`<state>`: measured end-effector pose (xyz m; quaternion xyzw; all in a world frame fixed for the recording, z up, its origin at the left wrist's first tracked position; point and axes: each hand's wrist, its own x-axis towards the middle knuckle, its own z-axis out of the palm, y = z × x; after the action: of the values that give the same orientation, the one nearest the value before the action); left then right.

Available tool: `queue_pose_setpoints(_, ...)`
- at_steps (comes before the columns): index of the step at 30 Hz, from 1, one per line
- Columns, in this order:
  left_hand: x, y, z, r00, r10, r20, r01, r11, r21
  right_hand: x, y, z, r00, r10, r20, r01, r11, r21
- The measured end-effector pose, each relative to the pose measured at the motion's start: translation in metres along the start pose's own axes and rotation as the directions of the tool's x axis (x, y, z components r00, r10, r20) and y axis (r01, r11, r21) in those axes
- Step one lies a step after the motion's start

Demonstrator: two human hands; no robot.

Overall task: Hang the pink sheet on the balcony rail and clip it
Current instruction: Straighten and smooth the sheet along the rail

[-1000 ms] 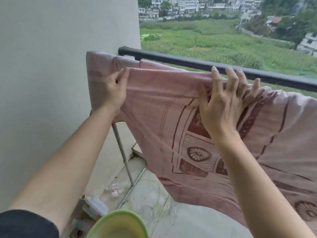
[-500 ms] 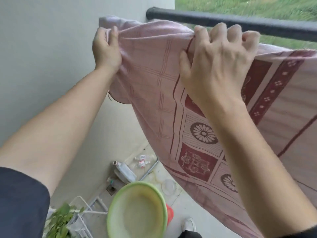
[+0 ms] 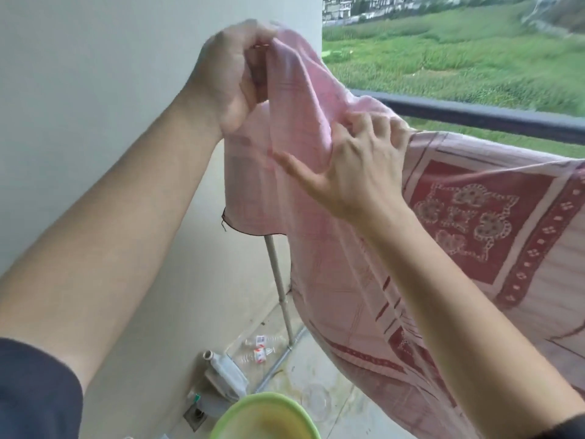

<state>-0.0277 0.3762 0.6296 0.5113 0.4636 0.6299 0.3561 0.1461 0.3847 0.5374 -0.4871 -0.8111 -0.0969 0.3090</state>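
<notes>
Pale wall (image 3: 95,90) — stained floor (image 3: 316,375), green field (image 3: 459,58) beyond.

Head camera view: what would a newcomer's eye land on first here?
The pink sheet with its dark red floral panels, stretched just below the black balcony rail on the right, dominates. At top centre the left hand grips a bunched corner raised against the pale wall, while the right hand curls its fingers into the fabric by the rail. A green basin sits at the bottom edge.

sheet (image 3: 364,280): pink, dark-red floral squares | rail (image 3: 474,117): black | basin (image 3: 266,416): green
</notes>
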Motion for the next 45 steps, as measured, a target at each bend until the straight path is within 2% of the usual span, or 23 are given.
queue_pose_setpoints(3, -0.006, 0.013, -0.024, 0.99, 0.034, 0.137, -0.035, 0.999, 0.008, 0.015, -0.014, 0.005, 0.986, 0.148, -0.078, -0.139, 0.985, 0.104)
queue_pose_setpoints(5, -0.007, 0.002, -0.046, 0.998, 0.028, 0.059, -0.035, 0.993, 0.114, 0.021, -0.018, -0.007, 0.962, 0.238, -0.135, -0.199, 0.948, 0.25)
queue_pose_setpoints(7, 0.0, -0.027, -0.073, 0.995, 0.02, -0.094, 0.004, 0.968, 0.249, 0.023, -0.024, -0.024, 0.947, 0.306, -0.096, -0.251, 0.893, 0.374)
queue_pose_setpoints(9, 0.012, -0.062, -0.1, 0.977, -0.019, -0.211, 0.102, 0.914, 0.392, 0.025, -0.03, -0.035, 0.944, 0.323, -0.072, -0.268, 0.874, 0.406)
queue_pose_setpoints(11, 0.018, -0.091, -0.12, 0.965, -0.1, -0.243, 0.209, 0.852, 0.48, 0.026, -0.034, -0.041, 0.942, 0.332, -0.043, -0.292, 0.88, 0.374)
queue_pose_setpoints(14, 0.031, -0.118, -0.129, 0.954, -0.17, -0.245, 0.262, 0.874, 0.41, 0.03, -0.031, -0.044, 0.941, 0.336, -0.042, -0.305, 0.893, 0.33)
queue_pose_setpoints(16, 0.041, -0.127, -0.129, 0.966, -0.183, -0.181, 0.236, 0.91, 0.341, 0.038, -0.027, -0.043, 0.944, 0.325, -0.054, -0.296, 0.91, 0.291)
queue_pose_setpoints(19, 0.058, -0.136, -0.138, 0.977, -0.056, -0.204, 0.144, 0.881, 0.45, 0.056, -0.026, -0.038, 0.946, 0.318, -0.066, -0.285, 0.909, 0.304)
queue_pose_setpoints(22, 0.081, -0.122, -0.15, 0.932, 0.023, -0.361, 0.119, 0.923, 0.365, 0.074, -0.02, -0.038, 0.95, 0.301, -0.084, -0.259, 0.908, 0.329)
queue_pose_setpoints(25, 0.118, -0.086, -0.144, 0.883, 0.186, -0.431, 0.024, 0.899, 0.437, 0.082, -0.011, -0.038, 0.959, 0.283, -0.025, -0.263, 0.916, 0.302)
queue_pose_setpoints(28, 0.174, -0.058, -0.124, 0.927, 0.132, -0.351, -0.021, 0.953, 0.303, 0.082, -0.004, -0.038, 0.972, 0.211, 0.101, -0.229, 0.951, 0.21)
queue_pose_setpoints(31, 0.226, -0.026, -0.084, 0.962, 0.188, -0.196, -0.156, 0.974, 0.167, 0.084, 0.007, -0.037, 0.959, 0.189, 0.213, -0.212, 0.973, 0.087)
queue_pose_setpoints(32, 0.223, 0.001, -0.059, 0.963, 0.223, -0.154, -0.209, 0.973, 0.102, 0.086, 0.013, -0.037, 0.966, 0.185, 0.179, -0.204, 0.974, 0.096)
queue_pose_setpoints(34, 0.221, 0.049, -0.017, 0.931, 0.355, -0.081, -0.358, 0.933, -0.022, 0.09, 0.023, -0.035, 0.978, 0.204, -0.04, -0.195, 0.966, 0.172)
queue_pose_setpoints(36, 0.225, 0.077, 0.009, 0.919, 0.393, -0.031, -0.394, 0.913, -0.102, 0.093, 0.033, -0.038, 0.895, 0.277, -0.351, -0.194, 0.948, 0.254)
queue_pose_setpoints(37, 0.231, 0.079, 0.017, 0.915, 0.402, -0.014, -0.401, 0.907, -0.127, 0.093, 0.036, -0.042, 0.838, 0.315, -0.446, -0.194, 0.936, 0.295)
queue_pose_setpoints(39, 0.239, 0.068, 0.023, 0.89, 0.448, -0.086, -0.449, 0.893, 0.009, 0.094, 0.041, -0.046, 0.805, 0.361, -0.472, -0.194, 0.911, 0.365)
queue_pose_setpoints(40, 0.24, 0.052, 0.02, 0.877, 0.474, -0.081, -0.447, 0.866, 0.223, 0.095, 0.043, -0.045, 0.831, 0.372, -0.414, -0.206, 0.896, 0.392)
queue_pose_setpoints(41, 0.242, 0.029, 0.015, 0.909, 0.418, 0.001, -0.368, 0.799, 0.475, 0.094, 0.044, -0.043, 0.863, 0.382, -0.332, -0.223, 0.876, 0.427)
queue_pose_setpoints(42, 0.238, 0.004, 0.008, 0.968, 0.204, 0.144, -0.242, 0.629, 0.739, 0.093, 0.046, -0.037, 0.888, 0.391, -0.242, -0.242, 0.845, 0.477)
queue_pose_setpoints(43, 0.234, -0.026, -0.003, 0.958, -0.156, 0.242, -0.173, 0.359, 0.917, 0.092, 0.047, -0.033, 0.902, 0.399, -0.164, -0.259, 0.805, 0.533)
queue_pose_setpoints(44, 0.224, -0.05, -0.015, 0.86, -0.462, 0.216, -0.168, 0.143, 0.975, 0.091, 0.048, -0.028, 0.907, 0.409, -0.105, -0.275, 0.762, 0.587)
queue_pose_setpoints(45, 0.216, -0.067, -0.023, 0.816, -0.562, 0.133, -0.148, 0.019, 0.989, 0.091, 0.048, -0.026, 0.905, 0.419, -0.07, -0.286, 0.723, 0.629)
